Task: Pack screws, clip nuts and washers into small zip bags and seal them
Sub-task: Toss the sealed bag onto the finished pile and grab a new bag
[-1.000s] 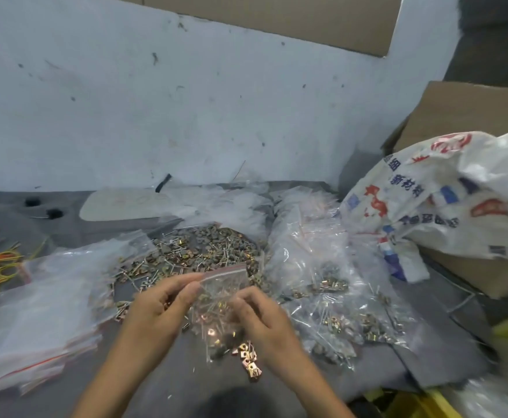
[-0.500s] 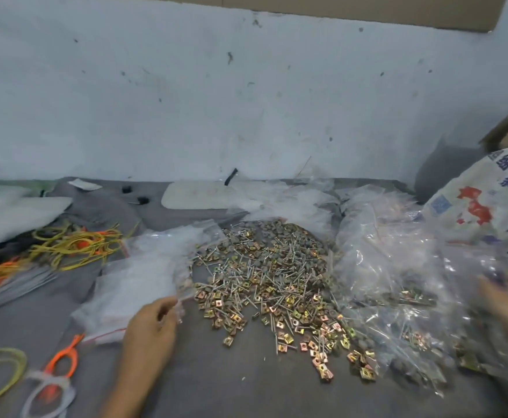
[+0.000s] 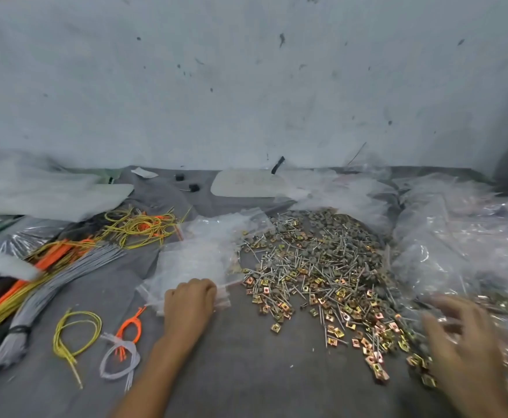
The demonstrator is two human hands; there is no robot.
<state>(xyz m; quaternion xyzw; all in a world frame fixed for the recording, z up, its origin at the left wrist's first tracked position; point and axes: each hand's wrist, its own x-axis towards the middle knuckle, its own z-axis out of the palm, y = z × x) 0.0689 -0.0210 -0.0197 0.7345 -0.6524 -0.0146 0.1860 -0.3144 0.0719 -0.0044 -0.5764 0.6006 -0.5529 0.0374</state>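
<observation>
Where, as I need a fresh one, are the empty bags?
Head view, left of centre: empty bags lie between yellow wires and the screw pile, left hand gripping them.

Pale wall [image 3: 246, 86] (dark-specked), grey tabletop [image 3: 246, 372] — flat, even light

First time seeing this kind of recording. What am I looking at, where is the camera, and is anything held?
No machine: a person works bare-handed, filmed by one head-worn camera looking down. On the grey cloth lies a pile of screws, clip nuts and washers, wire bundles to its left, clear plastic bags to its right. The left hand curls its fingers on the near edge of a stack of empty zip bags. The right hand, blurred, is spread open by the pile's right edge, holding nothing.
</observation>
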